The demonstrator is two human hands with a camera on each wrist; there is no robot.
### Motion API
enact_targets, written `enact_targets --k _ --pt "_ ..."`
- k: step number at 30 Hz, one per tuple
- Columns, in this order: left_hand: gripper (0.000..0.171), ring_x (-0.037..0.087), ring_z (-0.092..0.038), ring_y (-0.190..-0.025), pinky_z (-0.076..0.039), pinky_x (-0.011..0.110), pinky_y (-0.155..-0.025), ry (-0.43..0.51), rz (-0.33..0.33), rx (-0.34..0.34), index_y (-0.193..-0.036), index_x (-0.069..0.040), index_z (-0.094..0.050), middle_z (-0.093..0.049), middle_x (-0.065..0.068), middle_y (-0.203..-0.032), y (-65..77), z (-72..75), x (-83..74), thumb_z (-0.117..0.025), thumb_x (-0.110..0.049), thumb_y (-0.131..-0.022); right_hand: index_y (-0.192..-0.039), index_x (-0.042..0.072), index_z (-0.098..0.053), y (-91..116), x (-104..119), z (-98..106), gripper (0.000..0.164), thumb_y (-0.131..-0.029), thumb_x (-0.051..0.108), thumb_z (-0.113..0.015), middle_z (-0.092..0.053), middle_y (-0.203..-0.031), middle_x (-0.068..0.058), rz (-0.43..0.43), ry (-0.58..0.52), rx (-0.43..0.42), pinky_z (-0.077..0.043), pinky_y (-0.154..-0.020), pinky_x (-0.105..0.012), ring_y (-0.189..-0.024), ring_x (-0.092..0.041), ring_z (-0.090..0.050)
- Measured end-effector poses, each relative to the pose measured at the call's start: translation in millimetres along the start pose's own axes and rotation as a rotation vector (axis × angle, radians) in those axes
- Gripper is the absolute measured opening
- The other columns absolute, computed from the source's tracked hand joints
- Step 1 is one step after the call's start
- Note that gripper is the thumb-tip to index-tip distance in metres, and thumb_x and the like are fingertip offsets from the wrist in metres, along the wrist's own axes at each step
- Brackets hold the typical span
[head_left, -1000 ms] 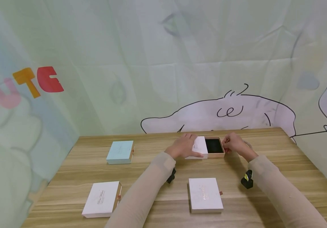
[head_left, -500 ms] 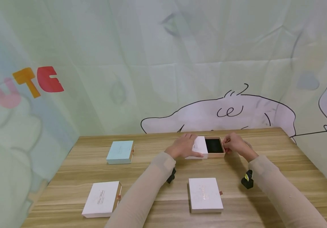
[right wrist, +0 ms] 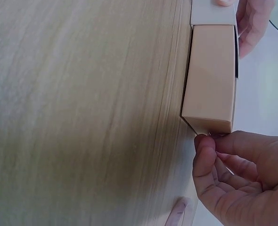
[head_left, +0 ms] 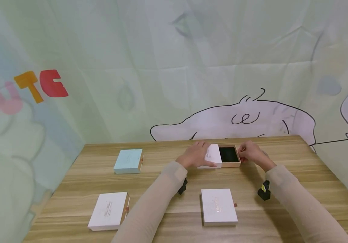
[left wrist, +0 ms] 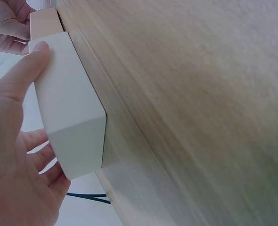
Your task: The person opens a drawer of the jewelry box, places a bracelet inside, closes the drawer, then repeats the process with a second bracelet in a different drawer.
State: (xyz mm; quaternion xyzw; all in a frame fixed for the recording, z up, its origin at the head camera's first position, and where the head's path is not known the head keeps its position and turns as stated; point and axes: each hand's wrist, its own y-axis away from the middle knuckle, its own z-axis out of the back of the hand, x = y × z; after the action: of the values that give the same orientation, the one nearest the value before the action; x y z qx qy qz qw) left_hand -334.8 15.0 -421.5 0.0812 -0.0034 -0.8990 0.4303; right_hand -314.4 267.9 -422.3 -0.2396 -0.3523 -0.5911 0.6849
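Observation:
At the back of the table a white sliding drawer box lies flat, partly pulled out. Its white sleeve (head_left: 212,154) is on the left; the peach drawer (right wrist: 209,75) with a black lining (head_left: 229,155) sticks out to the right. My left hand (head_left: 194,156) holds the sleeve across its width, thumb on the near side and fingers round the far side, as the left wrist view shows. My right hand (head_left: 251,154) pinches with thumb and forefinger right at the drawer's outer end. A pull tab there would be hidden by these fingertips.
A light blue box (head_left: 128,161) lies at the back left. Two more white boxes lie nearer: one (head_left: 108,211) beside the left sleeve, one (head_left: 219,206) between the forearms, each with a small brown tab. A printed curtain (head_left: 131,84) stands behind the wooden table (head_left: 168,219).

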Motion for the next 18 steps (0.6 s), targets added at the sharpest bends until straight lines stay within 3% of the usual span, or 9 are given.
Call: enact_targets --k 11,18 --pt "0.097 0.025 -0.033 -0.142 -0.030 0.035 -0.114 -0.017 -0.005 -0.003 -0.155 -0.008 -0.031 -0.037 0.010 -0.155 -0.9 0.1 -0.3 -0.063 -0.068 -0.085 -0.081 -0.013 -0.063 3.2 1.4 2.2 0.009 -0.086 -0.014 -0.055 -0.061 -0.068 -0.009 0.030 0.012 0.001 -0.051 -0.052 -0.027 -0.055 -0.014 -0.058" --pt "0.097 0.025 -0.033 -0.142 -0.030 0.035 -0.114 -0.015 0.005 0.001 -0.155 -0.009 -0.031 -0.036 0.010 -0.156 -0.3 0.2 -0.7 -0.063 -0.068 -0.085 -0.084 -0.012 -0.063 1.9 1.4 1.4 0.009 -0.088 -0.012 -0.056 -0.060 -0.071 -0.009 -0.003 0.024 0.000 -0.052 -0.054 -0.027 -0.056 -0.014 -0.058"
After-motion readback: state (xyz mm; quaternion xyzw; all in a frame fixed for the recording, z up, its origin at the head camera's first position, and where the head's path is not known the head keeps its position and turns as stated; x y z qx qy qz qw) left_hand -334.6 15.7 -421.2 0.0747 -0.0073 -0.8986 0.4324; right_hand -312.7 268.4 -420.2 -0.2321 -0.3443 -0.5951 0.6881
